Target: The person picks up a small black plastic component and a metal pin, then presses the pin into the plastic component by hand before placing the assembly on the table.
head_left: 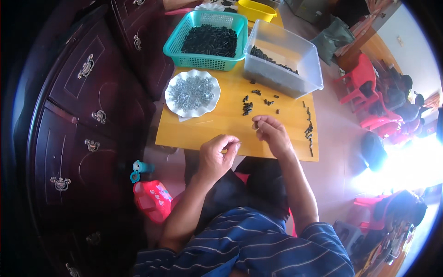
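My left hand (217, 156) hovers over the front edge of the yellow-topped table (189, 134), thumb and forefinger pinched together. Whatever lies between those fingertips is too small to name. To its right, my right hand (273, 134) pinches a small dark cylindrical piece (255, 125), partly hidden by the fingers. Beyond the hands, several loose small black cylindrical pieces (248, 109) lie scattered. More black pieces (309, 131) form a rough line along the right edge. A white scalloped plate (170, 94) at the left holds a heap of thin, shiny metal bits (193, 92).
A teal basket (203, 62) full of black pieces and a clear plastic bin (281, 83) with more stand at the back, a yellow basin (258, 10) behind them. Dark drawers (74, 101) rise at the left. A red bag (152, 201) sits below; red chairs (362, 76) stand right.
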The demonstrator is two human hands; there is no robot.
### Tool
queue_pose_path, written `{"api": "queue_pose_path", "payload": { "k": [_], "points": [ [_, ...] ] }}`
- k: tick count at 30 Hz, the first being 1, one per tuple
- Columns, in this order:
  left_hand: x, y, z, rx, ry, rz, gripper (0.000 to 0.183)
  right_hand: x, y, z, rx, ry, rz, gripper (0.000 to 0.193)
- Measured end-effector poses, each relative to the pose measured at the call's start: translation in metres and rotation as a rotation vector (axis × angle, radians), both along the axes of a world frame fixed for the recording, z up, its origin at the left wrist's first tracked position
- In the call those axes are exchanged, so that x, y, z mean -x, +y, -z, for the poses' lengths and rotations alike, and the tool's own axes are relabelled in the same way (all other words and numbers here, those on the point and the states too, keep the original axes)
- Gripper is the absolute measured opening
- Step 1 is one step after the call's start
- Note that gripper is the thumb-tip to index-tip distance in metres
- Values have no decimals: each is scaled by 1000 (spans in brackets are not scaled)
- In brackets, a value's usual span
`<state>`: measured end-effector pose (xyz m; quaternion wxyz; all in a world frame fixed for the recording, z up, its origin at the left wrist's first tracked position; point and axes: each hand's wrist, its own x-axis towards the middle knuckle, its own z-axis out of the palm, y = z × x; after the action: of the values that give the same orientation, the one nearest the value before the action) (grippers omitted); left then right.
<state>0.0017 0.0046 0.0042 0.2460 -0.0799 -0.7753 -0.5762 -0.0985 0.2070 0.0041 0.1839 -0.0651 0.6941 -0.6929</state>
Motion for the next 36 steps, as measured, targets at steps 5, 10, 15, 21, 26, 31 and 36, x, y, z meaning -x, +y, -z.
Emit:
{"api": "queue_pose_path", "payload": {
  "k": [5,10,15,21,26,31,36],
  "points": [
    [3,-3,3,65,44,-70,6,-33,-17,15,406,-282,-43,15],
    [4,-4,1,67,25,-84,7,-39,-24,17,477,-302,-49,13],
    [5,-6,1,68,30,-74,7,-41,-29,24,366,-239,-67,15],
    [5,-11,3,161,-6,-29,10,-44,-28,36,343,-205,-107,17],
    [3,-7,0,131,-26,20,15,-47,-22,36,374,-250,-149,17],
    [3,-4,-14,33,-82,114,19,-48,-25,39,563,-402,-168,19],
    [4,-6,-4,-20,-24,94,22,-40,-25,34,560,-436,-319,23]
  ]
}}
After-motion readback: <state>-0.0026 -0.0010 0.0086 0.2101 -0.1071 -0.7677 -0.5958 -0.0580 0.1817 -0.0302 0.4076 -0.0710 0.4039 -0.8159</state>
